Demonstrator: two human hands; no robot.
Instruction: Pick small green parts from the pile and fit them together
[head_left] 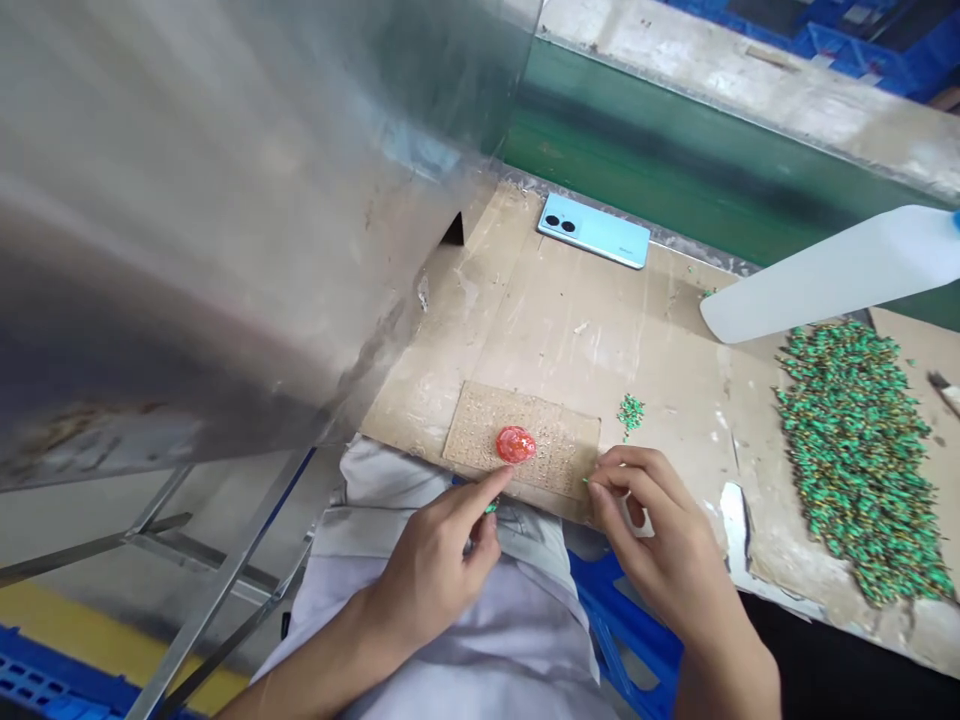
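Observation:
A glossy red lump (516,444) sits on a small tan board (469,425) dotted with holes or bumps, near the table's front edge. My left hand (442,555) has its index finger stretched out to the lump's near side. Its other fingers are curled, and a bit of green piece (491,507) shows beside them. At the board's right edge, my right hand (664,530) pinches a tiny green piece (586,481) between thumb and fingertips. Just beyond that hand lies a little cluster of small green pieces (631,412).
A large heap of green and gold pieces (862,470) covers the right side. A white bottle (832,275) slants in at the upper right. A light blue phone (596,232) lies at the back. On the left looms a big metal panel (225,220).

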